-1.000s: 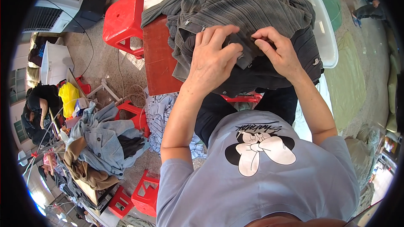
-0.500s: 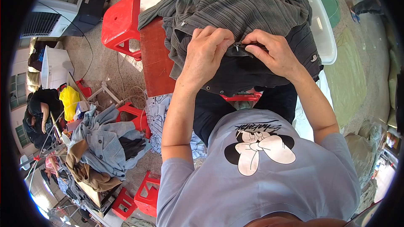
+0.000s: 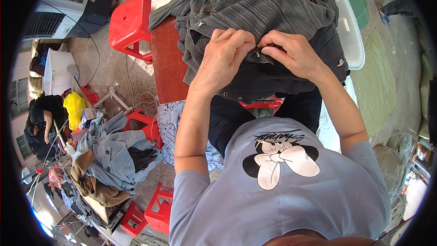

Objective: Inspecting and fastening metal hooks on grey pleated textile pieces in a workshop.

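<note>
A dark grey ribbed garment point(image 3: 268, 16) lies bunched in front of me, its nearer black part point(image 3: 259, 84) hanging over my lap with several metal eyelets along its edge. My left hand point(image 3: 226, 57) is closed, thumb and forefinger pinching the dark cloth. Just to its right, my right hand point(image 3: 293, 55) pinches the same edge, the two sets of fingertips almost touching. Below them a small metal fitting point(image 3: 258, 54), which looks like a zip pull, hangs on the cloth. Another metal fitting point(image 3: 200, 23) lies on the fabric at the left.
The garment rests on a reddish-brown table point(image 3: 168, 64) and against a white plastic tub point(image 3: 348, 27). A red stool point(image 3: 132, 20) stands to the left. Farther left are heaped blue clothes point(image 3: 111, 155), a yellow bag point(image 3: 74, 109) and another person point(image 3: 43, 123). Greenish sheeting point(image 3: 375, 82) covers floor at right.
My fingertips have drawn closer together over the cloth edge, the right hand shifting slightly left. The metal fitting between them has tilted and sits a little lower.
</note>
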Tool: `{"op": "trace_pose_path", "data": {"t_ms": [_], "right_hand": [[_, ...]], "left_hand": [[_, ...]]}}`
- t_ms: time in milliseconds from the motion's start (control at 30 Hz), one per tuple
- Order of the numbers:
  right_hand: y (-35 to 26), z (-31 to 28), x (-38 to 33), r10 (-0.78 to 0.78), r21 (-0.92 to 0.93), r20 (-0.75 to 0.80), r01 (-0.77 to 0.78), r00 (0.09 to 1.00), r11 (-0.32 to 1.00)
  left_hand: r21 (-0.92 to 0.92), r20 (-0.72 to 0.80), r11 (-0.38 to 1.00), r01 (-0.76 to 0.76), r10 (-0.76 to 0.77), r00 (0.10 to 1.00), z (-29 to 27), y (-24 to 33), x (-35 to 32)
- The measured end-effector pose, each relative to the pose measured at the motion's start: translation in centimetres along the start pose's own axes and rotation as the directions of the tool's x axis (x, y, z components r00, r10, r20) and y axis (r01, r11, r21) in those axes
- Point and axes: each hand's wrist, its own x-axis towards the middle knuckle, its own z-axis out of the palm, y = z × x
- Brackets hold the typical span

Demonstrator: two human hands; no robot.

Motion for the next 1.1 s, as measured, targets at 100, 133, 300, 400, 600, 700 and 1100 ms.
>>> {"op": "trace_pose_path", "data": {"t_ms": [100,133,300,400,600,700,1100], "right_hand": [[0.3,0.1,-0.2,0.050,0.107,0.023,-0.052,0.998,0.993],[0.4,0.1,-0.3,0.037,0.105,0.022,-0.039,0.999,0.994],[0.3,0.3,-0.8,0.101,0.170,0.002,-0.100,0.995,0.980],[0.0,0.8,-1.0,0.013,0.040,-0.062,-0.010,0.998,0.999],[0.6,0.7,-1.0,0.110,-0.033,-0.123,-0.115,0.986,0.993],[1.4,0.7,-1.2,0.103,0.036,-0.126,-0.099,0.987,0.994],[0.6,1.0,-1.2,0.179,0.100,-0.179,-0.163,0.967,0.981]], "left_hand": [[-0.058,0.048,0.998,0.026,-0.023,0.999,-0.2,-0.1,0.0],[-0.056,0.032,0.998,0.011,-0.009,0.999,-0.3,-0.1,-0.2],[-0.487,-0.090,0.850,0.199,-0.275,0.957,0.7,-0.2,-0.7],[-0.507,-0.195,0.848,0.152,-0.284,0.939,0.7,-0.5,-0.7],[-0.911,-0.035,0.412,0.018,-0.122,0.992,-4.0,1.5,-2.9],[-0.745,0.344,0.616,0.258,0.023,0.939,-4.3,3.7,-4.7],[0.032,-0.156,0.921,0.387,-0.378,0.912,3.7,4.0,-3.7]]}}
